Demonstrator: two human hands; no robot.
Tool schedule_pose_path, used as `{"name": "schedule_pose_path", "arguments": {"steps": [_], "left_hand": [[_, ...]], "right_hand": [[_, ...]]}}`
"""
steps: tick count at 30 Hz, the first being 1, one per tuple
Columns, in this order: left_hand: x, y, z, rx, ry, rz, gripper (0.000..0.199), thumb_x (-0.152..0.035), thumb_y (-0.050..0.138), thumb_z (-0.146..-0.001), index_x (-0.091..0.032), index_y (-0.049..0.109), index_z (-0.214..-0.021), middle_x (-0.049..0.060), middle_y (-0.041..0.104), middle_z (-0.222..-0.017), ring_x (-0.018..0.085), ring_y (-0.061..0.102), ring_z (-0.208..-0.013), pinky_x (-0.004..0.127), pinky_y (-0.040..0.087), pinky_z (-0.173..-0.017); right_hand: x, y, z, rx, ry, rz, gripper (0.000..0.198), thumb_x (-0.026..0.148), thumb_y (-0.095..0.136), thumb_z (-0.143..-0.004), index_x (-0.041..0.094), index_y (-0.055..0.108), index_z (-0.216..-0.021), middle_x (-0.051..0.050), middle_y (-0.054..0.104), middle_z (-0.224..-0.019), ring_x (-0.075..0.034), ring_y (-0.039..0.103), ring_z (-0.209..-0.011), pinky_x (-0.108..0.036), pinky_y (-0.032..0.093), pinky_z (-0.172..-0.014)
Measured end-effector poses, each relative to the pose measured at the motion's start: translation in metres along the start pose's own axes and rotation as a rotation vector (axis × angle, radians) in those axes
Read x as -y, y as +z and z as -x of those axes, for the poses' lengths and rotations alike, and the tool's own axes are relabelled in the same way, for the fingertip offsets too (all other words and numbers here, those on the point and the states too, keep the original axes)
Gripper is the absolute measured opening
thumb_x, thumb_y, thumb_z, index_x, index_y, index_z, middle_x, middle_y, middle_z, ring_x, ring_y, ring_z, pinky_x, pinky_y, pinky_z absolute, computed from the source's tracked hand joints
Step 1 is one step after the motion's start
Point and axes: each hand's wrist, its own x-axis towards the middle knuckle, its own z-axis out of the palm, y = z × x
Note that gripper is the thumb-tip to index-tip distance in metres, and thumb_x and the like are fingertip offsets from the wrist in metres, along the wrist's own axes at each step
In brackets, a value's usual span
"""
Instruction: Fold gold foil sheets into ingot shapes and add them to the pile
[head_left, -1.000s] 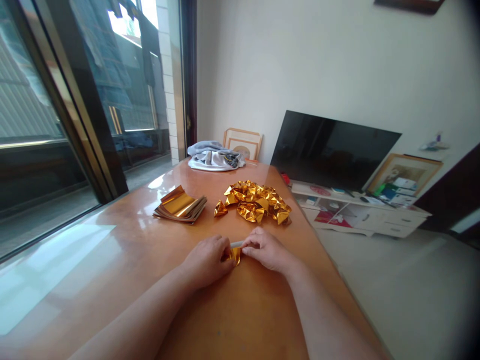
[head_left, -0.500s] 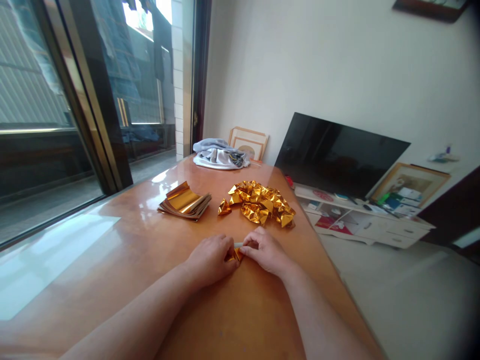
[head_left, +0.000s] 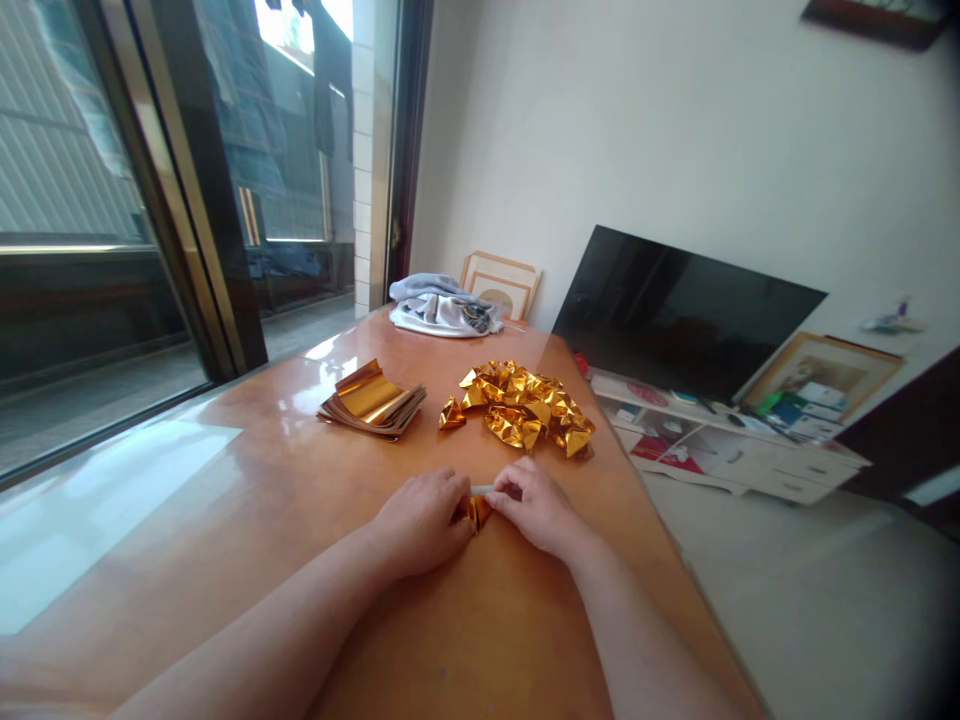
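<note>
I see a stack (head_left: pixel 373 402) at eleven, clothes (head_left: pixel 442 308) at twelve, a heap (head_left: pixel 525 400) at one; left hand (head_left: pixel 427 522) and right hand (head_left: pixel 538 508) have fingers clamped on shiny, folded foil (head_left: pixel 480 512).

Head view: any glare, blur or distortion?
Head view, left: daylight glare whitens the glossy orange-brown table; head view, centre: highlights on the crumpled gold foil heap, fine detail soft on the small folded gold foil piece; head view, right: corners darken, and the flat black television looks skewed.
</note>
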Motion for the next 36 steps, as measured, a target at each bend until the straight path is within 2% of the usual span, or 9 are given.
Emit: {"name": "schedule_pose_path", "arguments": {"steps": [11, 16, 22, 29, 36], "left_hand": [[0.0025, 0.0029, 0.0, -0.012, 0.01, -0.002, 0.012, -0.033, 0.058, -0.085, -0.022, 0.056, -0.082, 0.003, 0.061, -0.085, 0.018, 0.057, -0.074, 0.027, 0.038, -0.063], [0.0025, 0.0006, 0.0004, -0.012, -0.011, 0.023, 0.014, -0.031, 0.061, -0.082, -0.023, 0.055, -0.09, 0.003, 0.062, -0.087, 0.019, 0.057, -0.076, 0.027, 0.038, -0.062], [0.0054, -0.0002, 0.0015, 0.015, 0.045, 0.024, 0.008, -0.027, 0.059, -0.082, -0.023, 0.059, -0.089, 0.003, 0.062, -0.09, 0.019, 0.059, -0.081, 0.027, 0.041, -0.068], [0.0068, 0.0008, 0.0006, 0.039, 0.048, 0.03, 0.009, -0.029, 0.058, -0.085, -0.024, 0.062, -0.091, 0.003, 0.061, -0.091, 0.019, 0.059, -0.079, 0.027, 0.042, -0.069], [0.0049, -0.0032, 0.0018, 0.039, 0.064, 0.033, 0.03, -0.028, 0.059, -0.086, -0.031, 0.064, -0.115, 0.003, 0.061, -0.095, 0.02, 0.06, -0.086, 0.027, 0.042, -0.073]], "right_hand": [[0.0011, 0.0017, -0.0004, -0.026, -0.01, 0.032, 0.013, 0.034, 0.073, -0.084, 0.023, 0.067, -0.08, -0.001, 0.059, -0.088, -0.017, 0.057, -0.085, -0.028, 0.043, -0.075], [-0.001, 0.002, -0.0016, -0.026, -0.005, 0.026, 0.013, 0.033, 0.075, -0.083, 0.023, 0.067, -0.08, 0.0, 0.06, -0.088, -0.016, 0.058, -0.084, -0.027, 0.043, -0.074], [-0.0041, 0.0033, -0.0016, -0.03, -0.006, -0.012, 0.012, 0.032, 0.075, -0.083, 0.023, 0.069, -0.08, -0.001, 0.06, -0.088, -0.016, 0.058, -0.083, -0.027, 0.044, -0.074], [-0.0057, 0.0066, -0.0016, -0.052, -0.004, -0.002, 0.015, 0.035, 0.075, -0.083, 0.023, 0.068, -0.078, -0.001, 0.06, -0.087, -0.016, 0.057, -0.081, -0.027, 0.043, -0.071], [-0.0035, 0.0057, -0.0014, -0.062, -0.003, 0.014, 0.013, 0.034, 0.075, -0.082, 0.023, 0.068, -0.079, 0.0, 0.06, -0.086, -0.016, 0.056, -0.081, -0.026, 0.043, -0.071]]}}
